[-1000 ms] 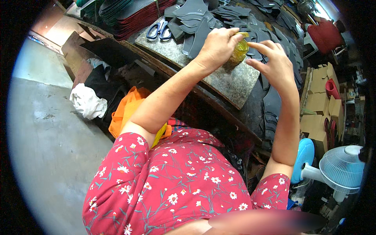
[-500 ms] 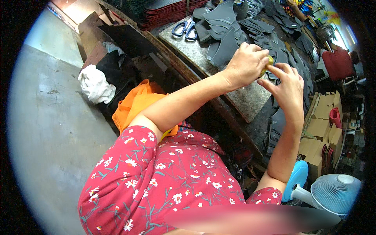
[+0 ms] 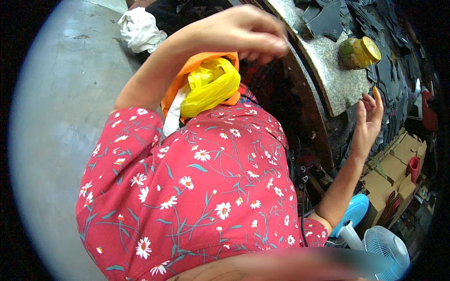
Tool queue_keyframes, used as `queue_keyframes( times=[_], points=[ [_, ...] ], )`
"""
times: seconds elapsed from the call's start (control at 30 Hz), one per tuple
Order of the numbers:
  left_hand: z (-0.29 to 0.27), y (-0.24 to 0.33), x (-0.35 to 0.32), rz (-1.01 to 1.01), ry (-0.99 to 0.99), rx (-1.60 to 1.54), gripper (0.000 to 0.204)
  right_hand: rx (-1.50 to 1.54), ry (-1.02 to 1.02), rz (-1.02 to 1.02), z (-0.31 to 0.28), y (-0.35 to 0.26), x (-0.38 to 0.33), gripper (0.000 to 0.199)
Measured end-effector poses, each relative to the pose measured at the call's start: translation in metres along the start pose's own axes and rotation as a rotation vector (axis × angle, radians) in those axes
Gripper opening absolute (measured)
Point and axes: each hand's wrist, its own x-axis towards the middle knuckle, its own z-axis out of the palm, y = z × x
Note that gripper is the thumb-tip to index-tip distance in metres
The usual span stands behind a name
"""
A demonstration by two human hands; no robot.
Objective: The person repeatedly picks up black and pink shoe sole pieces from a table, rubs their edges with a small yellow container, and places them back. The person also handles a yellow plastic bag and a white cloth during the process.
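A squat jar (image 3: 355, 53), smeared yellow-green with a pale yellow top, stands by the right edge of the speckled stone slab (image 3: 333, 75). Just below it is my right hand (image 3: 368, 119), fingers apart and holding nothing. A yellow smear colours one fingertip, and a thin pale strand runs between that tip and the jar. My left hand (image 3: 258, 35) is off the slab, to the left of the bench edge, above an orange cloth and a yellow plastic bag (image 3: 211, 86). Motion blurs its bent fingers, so whether they hold anything does not show.
Dark grey cut pieces (image 3: 328, 21) lie over the slab's far part and the bench behind the jar. A white cloth bundle (image 3: 140, 29) is at the upper left. Cardboard boxes (image 3: 389, 168) and a blue-and-white fan (image 3: 384, 248) stand at the right.
Both hands were together around the yellow jar over the slab. Now the jar stands released, the left hand has swung left off the bench, and the right has drawn back. The view has shifted.
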Motion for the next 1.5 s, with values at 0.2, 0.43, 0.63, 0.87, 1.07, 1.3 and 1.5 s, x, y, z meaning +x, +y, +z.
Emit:
queue_keyframes(
  times=[0.2,0.43,0.63,0.87,1.07,1.3,1.5],
  points=[
    [0.017,-0.031,-0.06,-0.479,-0.15,0.154,0.023,0.08,0.156,0.007,0.03,0.036,-0.025,0.062],
    [0.063,-0.136,-0.054,-0.492,0.064,0.758,0.026,0.037,0.192,-0.018,0.037,0.042,-0.025,0.062],
    [0.089,-0.137,-0.06,-0.508,-0.006,0.417,0.038,0.006,0.21,-0.043,0.04,0.047,-0.024,0.06],
    [0.067,-0.06,-0.061,-0.32,0.07,0.129,0.037,-0.27,0.254,-0.236,0.044,0.026,-0.032,0.06],
    [0.082,-0.034,-0.055,-0.111,-0.078,0.231,0.03,0.262,-0.342,0.041,0.079,-0.029,-0.044,0.072],
    [0.089,-0.045,-0.057,0.053,-0.222,0.182,0.049,0.386,-0.699,0.246,0.138,-0.048,-0.043,0.085],
    [0.045,-0.127,-0.067,-0.404,-0.194,-0.156,0.029,0.743,-0.63,0.269,0.136,-0.063,-0.041,0.08]
  ],
)
